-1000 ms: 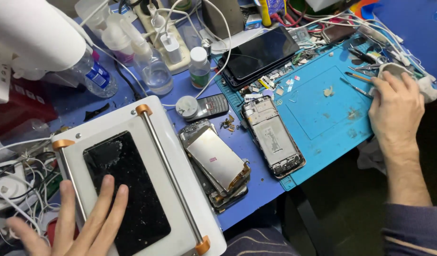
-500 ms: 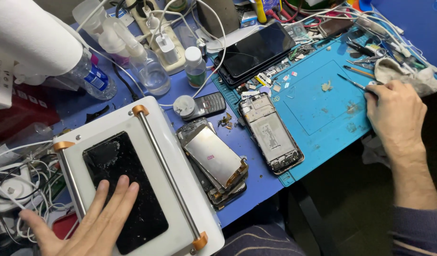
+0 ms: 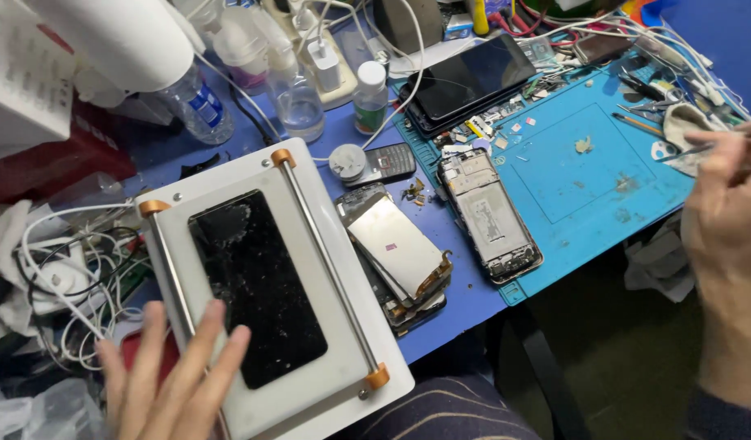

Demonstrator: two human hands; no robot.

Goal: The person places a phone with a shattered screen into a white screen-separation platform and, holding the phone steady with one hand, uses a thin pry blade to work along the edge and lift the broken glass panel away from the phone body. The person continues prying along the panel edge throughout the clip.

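Metal tool mostly hidden in right hand; left hand cropped.

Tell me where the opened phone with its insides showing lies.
In the head view, the opened phone lies right of centre on the left edge of the blue mat, beside the stack of phone parts.

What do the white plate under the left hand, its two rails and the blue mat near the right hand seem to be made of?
White plate: smooth, matt, probably painted metal or plastic; the look leaves it open. Rails: bright metal rods that glint, with orange, anodised-looking end caps. Blue mat: dull and moulded with shallow recesses, likely silicone rubber. The left hand rests at the plate's edge; the right hand holds a thin tool.
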